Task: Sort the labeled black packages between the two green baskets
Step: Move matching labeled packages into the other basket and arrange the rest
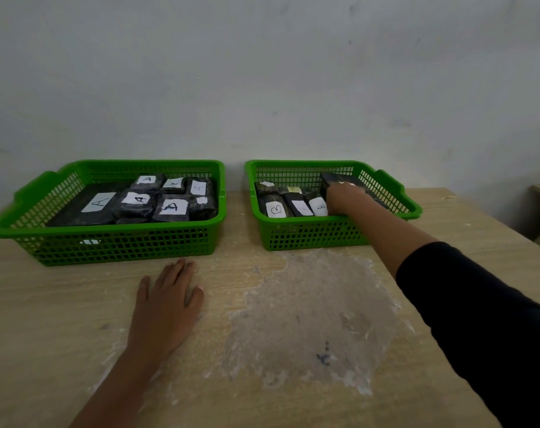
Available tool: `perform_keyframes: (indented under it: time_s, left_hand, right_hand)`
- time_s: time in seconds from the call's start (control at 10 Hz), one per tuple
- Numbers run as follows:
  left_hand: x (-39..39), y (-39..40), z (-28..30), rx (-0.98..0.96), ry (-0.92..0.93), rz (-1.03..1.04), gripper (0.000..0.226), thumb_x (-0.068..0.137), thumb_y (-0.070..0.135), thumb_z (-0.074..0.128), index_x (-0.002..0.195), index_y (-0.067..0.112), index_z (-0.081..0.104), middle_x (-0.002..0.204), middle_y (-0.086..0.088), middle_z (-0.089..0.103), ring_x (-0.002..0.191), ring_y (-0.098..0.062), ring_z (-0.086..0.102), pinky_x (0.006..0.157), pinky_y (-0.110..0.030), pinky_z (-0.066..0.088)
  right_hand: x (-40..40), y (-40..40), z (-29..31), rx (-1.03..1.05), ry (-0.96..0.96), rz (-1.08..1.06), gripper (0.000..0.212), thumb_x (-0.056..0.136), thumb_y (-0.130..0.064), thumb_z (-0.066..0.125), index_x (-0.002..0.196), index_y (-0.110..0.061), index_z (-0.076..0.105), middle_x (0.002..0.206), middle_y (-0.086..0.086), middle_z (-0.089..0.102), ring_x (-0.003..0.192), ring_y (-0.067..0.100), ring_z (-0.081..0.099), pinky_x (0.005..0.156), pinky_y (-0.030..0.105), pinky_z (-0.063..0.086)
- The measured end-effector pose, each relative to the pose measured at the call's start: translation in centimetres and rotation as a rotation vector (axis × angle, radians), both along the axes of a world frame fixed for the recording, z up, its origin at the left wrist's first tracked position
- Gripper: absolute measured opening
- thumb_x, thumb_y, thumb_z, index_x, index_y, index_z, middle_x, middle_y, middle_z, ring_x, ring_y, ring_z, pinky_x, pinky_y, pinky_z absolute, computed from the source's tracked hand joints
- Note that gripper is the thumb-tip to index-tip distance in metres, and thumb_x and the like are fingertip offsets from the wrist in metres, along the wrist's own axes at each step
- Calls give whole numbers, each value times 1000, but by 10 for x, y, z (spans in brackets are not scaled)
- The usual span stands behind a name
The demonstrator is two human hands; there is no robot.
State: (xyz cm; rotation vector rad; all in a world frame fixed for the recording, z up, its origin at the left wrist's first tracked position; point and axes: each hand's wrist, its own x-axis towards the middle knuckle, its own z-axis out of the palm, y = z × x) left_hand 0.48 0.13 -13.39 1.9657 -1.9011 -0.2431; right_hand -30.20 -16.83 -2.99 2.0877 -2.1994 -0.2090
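one black package (339,179) held in right grip (344,200) inside right basket (309,234), left grip (167,304) flat on table (77,319)

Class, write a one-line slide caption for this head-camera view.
Right hand sets a black package into the B basket; left hand rests flat on the table.

We see two glossy green plastic mesh baskets (120,242), black shiny film-wrapped packages (133,208) with matt white paper labels (97,202), and a worn, matt pale wood-grain bench (293,319).
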Motion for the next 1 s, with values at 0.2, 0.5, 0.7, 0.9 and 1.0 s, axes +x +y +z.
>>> perform_keyframes:
  time_s: [0.2, 0.5, 0.7, 0.9, 1.0]
  left_hand:
    - [1, 1, 0, -3, -5, -7, 52, 98, 36, 33, 149, 28, 22, 160, 9, 15, 147, -9, 9, 120, -41, 1]
    - [2, -1, -2, 13, -8, -8, 53, 98, 37, 31, 149, 28, 20, 160, 8, 12, 148, -10, 8, 120, -42, 0]
    - [3, -3, -4, 20, -7, -7, 53, 98, 38, 31, 150, 29, 19, 161, 8, 11, 148, -10, 7, 120, -42, -1]
    - [3, -3, -4, 7, 0, -10, 53, 98, 38, 31, 149, 28, 20, 160, 7, 13, 148, -10, 9, 121, -42, 0]
    - [3, -3, -4, 9, -6, -9, 54, 98, 38, 31, 149, 28, 19, 161, 7, 13, 148, -11, 8, 121, -42, 0]
  right_hand:
    - [-14, 7, 28, 45, -76, 48, 28, 85, -12, 60, 113, -9, 62, 102, 12, 69, 81, 24, 64, 81, 37, 56]
    - [-27, 12, 38, 238, -126, 23, 28, 83, -15, 68, 108, -3, 69, 105, 13, 71, 97, 29, 67, 94, 42, 51]
    - [-40, 7, 64, 283, -253, -41, 24, 84, -13, 67, 103, 2, 67, 67, 8, 51, 54, 16, 43, 51, 25, 36]
    - [-42, 7, 72, 256, -350, -141, 27, 89, -3, 58, 114, 5, 63, 72, 10, 61, 61, 19, 56, 57, 28, 47]
    - [-44, 5, 79, 211, -476, -151, 26, 89, 2, 56, 114, 3, 63, 80, 11, 61, 64, 20, 58, 57, 28, 48]
